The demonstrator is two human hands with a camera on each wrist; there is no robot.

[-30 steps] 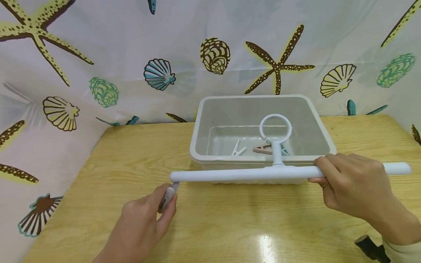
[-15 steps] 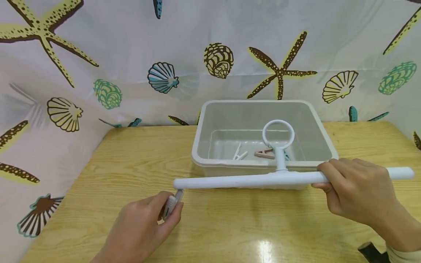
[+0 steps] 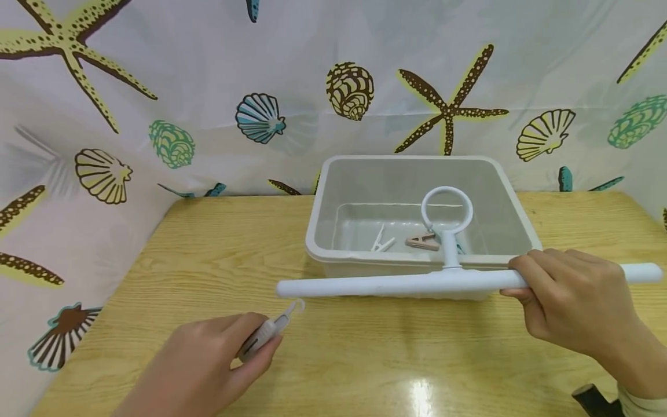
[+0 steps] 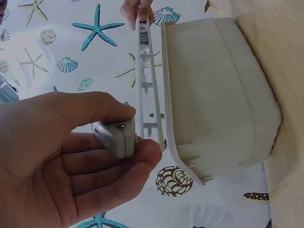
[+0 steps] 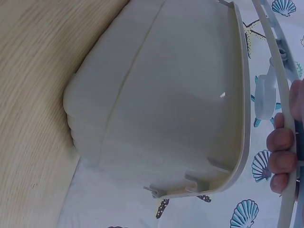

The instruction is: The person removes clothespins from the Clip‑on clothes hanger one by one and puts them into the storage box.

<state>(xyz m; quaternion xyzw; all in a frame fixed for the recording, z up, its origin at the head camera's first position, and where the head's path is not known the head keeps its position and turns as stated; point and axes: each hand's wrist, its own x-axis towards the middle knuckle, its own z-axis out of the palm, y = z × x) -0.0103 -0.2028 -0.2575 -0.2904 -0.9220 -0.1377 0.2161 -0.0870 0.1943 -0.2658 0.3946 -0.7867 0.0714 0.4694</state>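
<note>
My left hand [image 3: 208,356] pinches a grey clothespin [image 3: 259,337] with a small pale hook [image 3: 299,303] at its tip. In the left wrist view, thumb and fingertips hold the clothespin [image 4: 118,137]. The hook is just below the left end of a white hanger bar [image 3: 375,285], apart from it as far as the head view shows. Gripping that bar right of its middle, my right hand [image 3: 570,304] keeps it roughly level in front of the box. An open-looking ring [image 3: 447,189] rises from the bar's centre. In the right wrist view, curled fingers [image 5: 281,161] wrap its edge.
A grey plastic box [image 3: 406,158] stands on the wooden table [image 3: 219,249] behind the bar. Inside it lie a white clothespin [image 3: 383,242], a brown clothespin [image 3: 423,242] and a partly hidden teal one. A shell-patterned curtain [image 3: 302,35] surrounds the table.
The clothespin has come away from the bar's left end, down and slightly left with my left hand, and its hook now shows. My right hand keeps holding the bar.
</note>
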